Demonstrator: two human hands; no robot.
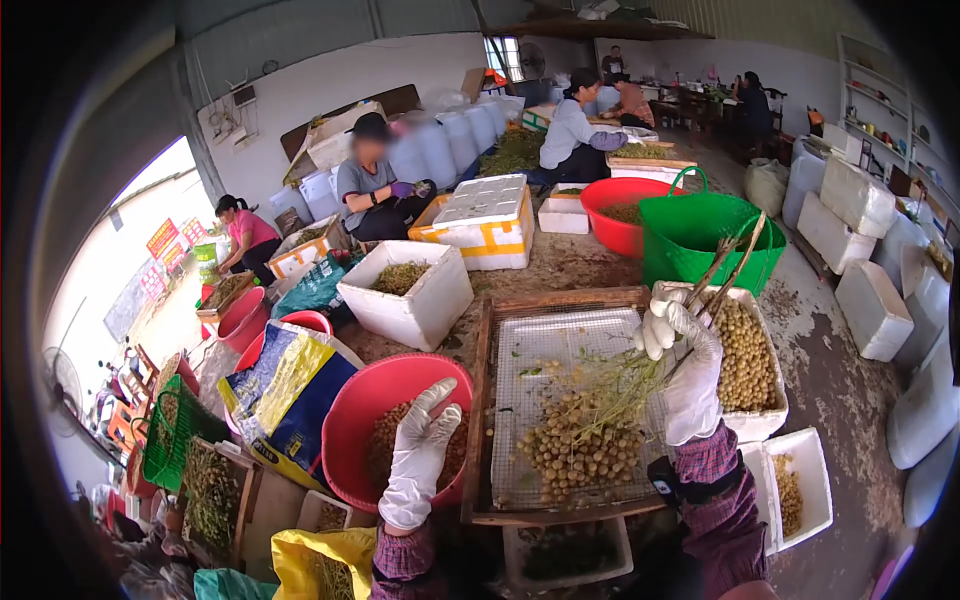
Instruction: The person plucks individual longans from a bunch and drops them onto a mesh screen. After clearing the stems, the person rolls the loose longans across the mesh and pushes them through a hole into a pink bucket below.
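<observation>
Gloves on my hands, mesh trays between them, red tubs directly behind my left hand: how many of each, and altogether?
Gloves, left hand and right hand: 2
Mesh tray: 1
Red tub: 1
Total: 4

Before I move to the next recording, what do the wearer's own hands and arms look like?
The left hand and right hand wear white, wrinkled, thin-looking gloves reaching the wrists. The forearms are covered by purplish sleeves, with a plaid pattern clear on the right. A black strapped-on device sits at the right sleeve; its markings are too small to read.
</observation>
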